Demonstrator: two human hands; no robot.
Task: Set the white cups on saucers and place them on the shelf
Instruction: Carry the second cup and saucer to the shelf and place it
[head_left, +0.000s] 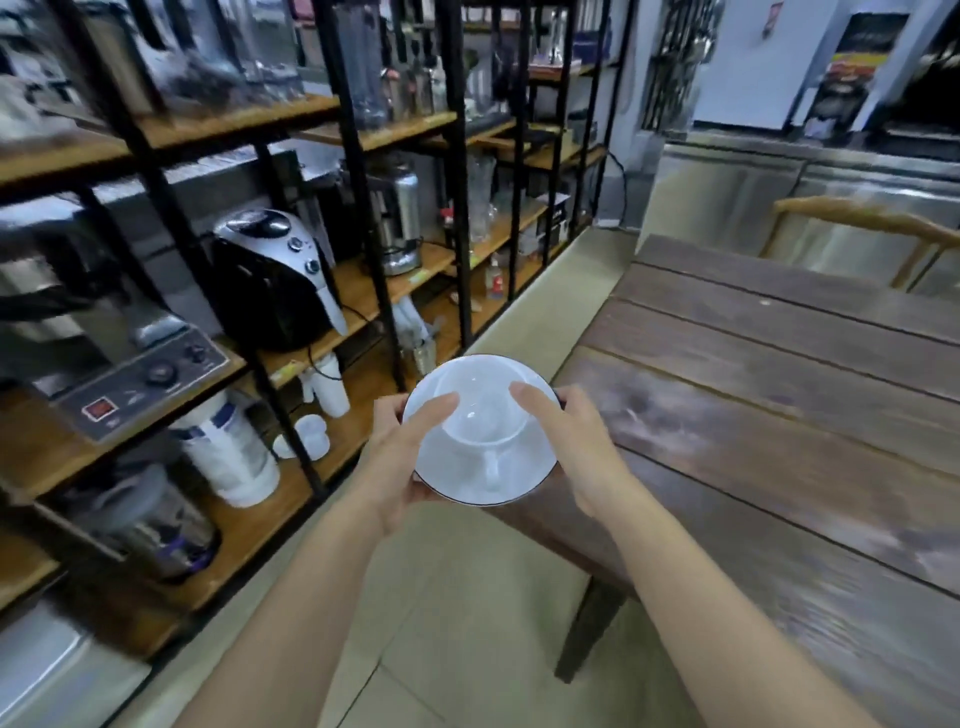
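White cup (485, 423) is seated on a white saucer (519, 483), handle turned toward the wearer. The pair is carried in mid-air over the floor, between the wooden table (779, 395) and the shelf unit (363, 291), touching neither. The saucer is gripped at its rim from both sides: left hand (400, 457) closed on the left edge, thumb laid over the rim near the cup; right hand (571, 441) closed on the right edge, thumb likewise on top. Fingers beneath are hidden.

Step judged: carry to shelf. The saucer is best kept level, since the cup is held by nothing but its own weight. Thumbs may be used to check sliding. A bare patch of shelf board should be picked before lowering; the lower boards are crowded with a black appliance (275, 280) and white containers (228, 457). The black uprights are to be cleared on the way in.
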